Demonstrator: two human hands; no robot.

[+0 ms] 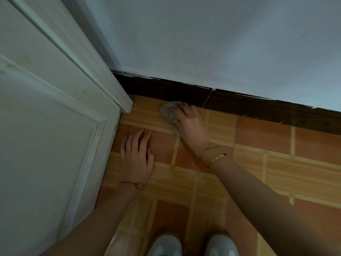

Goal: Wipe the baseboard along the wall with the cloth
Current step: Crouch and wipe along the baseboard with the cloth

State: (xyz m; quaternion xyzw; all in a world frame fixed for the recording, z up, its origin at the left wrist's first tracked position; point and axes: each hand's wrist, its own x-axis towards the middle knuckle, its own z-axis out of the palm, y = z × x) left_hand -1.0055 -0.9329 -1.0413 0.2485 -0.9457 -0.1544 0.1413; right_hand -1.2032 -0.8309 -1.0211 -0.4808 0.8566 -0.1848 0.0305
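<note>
Two pale grey shoe toes [191,245] sit at the bottom edge, on an orange and tan tiled floor [258,163]. Bare forearms reach forward from them. The left hand [137,156] lies flat on the tiles beside a white panelled door [46,135], fingers straight, holding nothing. The right hand [190,122], with gold bracelets at the wrist, presses a crumpled grey cloth [168,112] down where floor meets the dark brown baseboard [239,104], fingers curled over its bunched top. The cloth touches the baseboard's lower edge, near the door corner, below a pale blue-grey wall [203,43]. It looks soft, light and limp, so it is probably best gripped as a wad under the palm.
</note>
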